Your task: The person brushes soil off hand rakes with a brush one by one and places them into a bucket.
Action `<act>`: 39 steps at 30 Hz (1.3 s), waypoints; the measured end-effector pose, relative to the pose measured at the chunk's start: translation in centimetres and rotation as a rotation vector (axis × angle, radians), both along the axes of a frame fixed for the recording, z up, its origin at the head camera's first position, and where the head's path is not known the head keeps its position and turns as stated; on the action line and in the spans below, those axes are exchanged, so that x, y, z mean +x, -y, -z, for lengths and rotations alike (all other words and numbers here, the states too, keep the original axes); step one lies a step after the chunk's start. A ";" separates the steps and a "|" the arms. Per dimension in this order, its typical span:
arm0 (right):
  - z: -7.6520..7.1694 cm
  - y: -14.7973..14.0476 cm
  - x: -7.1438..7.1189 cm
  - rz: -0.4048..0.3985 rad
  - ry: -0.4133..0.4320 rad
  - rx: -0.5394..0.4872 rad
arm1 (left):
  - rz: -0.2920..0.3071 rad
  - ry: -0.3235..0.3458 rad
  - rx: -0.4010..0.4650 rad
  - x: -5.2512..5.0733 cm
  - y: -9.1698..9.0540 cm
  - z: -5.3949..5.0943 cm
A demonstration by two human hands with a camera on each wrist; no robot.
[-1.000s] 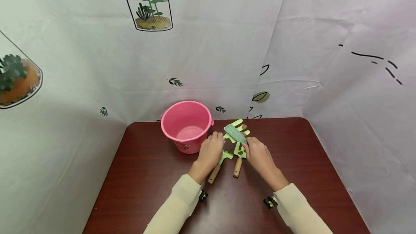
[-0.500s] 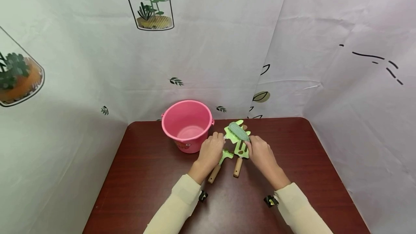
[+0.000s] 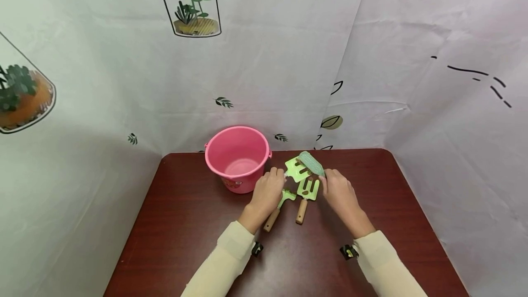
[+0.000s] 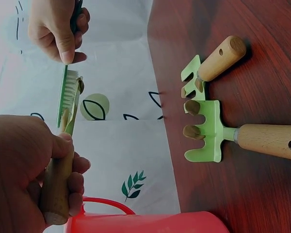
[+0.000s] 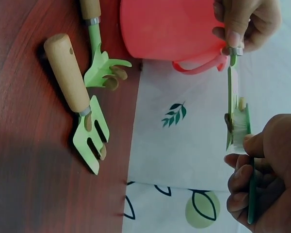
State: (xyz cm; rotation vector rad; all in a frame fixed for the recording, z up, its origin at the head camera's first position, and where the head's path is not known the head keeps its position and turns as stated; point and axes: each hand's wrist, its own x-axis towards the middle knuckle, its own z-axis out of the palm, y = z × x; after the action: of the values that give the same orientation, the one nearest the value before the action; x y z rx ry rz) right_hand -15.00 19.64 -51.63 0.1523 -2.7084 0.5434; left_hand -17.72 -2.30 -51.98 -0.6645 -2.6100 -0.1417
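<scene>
My left hand (image 3: 268, 191) grips the wooden handle (image 4: 58, 189) of a small light-green garden fork (image 3: 294, 168) with brown patches, raised above the table. In my right hand (image 3: 340, 194) is a green brush (image 3: 312, 164); thumb and fingers hold its handle. Its white bristles (image 5: 240, 128) lie against the fork's tines. Below, on the table, rests a second green garden fork (image 3: 307, 190) with a wooden handle and brown patches. Beside it lies a green hand rake (image 3: 288, 195), also with brown patches and a wooden handle, partly behind my left hand in the head view.
A pink bucket (image 3: 237, 143) stands upright at the back of the dark red wooden table (image 3: 185, 223), left of my left hand. White printed cloth (image 3: 255, 58) hangs close behind the table and along both sides.
The brush and my right hand have shifted to the right along the held fork, toward its tine tips. My left hand stays in about the same place.
</scene>
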 end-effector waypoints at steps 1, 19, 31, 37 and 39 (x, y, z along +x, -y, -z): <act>0.0 0.0 0.0 0.003 -0.001 0.000 | -0.001 0.001 -0.002 0.0 0.0 0.0; 0.9 -0.7 -0.8 0.034 0.003 0.014 | -0.020 0.032 -0.018 0.0 0.1 0.5; 0.8 -2.9 -1.4 0.052 0.008 -0.031 | -0.031 0.031 -0.007 0.0 0.3 0.5; 0.7 -3.3 -1.4 0.019 0.122 -0.115 | -0.037 0.040 0.021 0.0 0.3 0.3; 0.6 -3.3 -1.3 0.004 0.142 -0.132 | -0.034 0.043 0.028 -0.1 0.4 0.3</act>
State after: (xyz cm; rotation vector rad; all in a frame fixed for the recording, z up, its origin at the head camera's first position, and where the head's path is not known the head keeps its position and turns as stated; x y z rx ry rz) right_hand -16.30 22.90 -52.26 0.0751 -2.7973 0.7562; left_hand -17.83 -2.67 -52.25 -0.6128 -2.6544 -0.1841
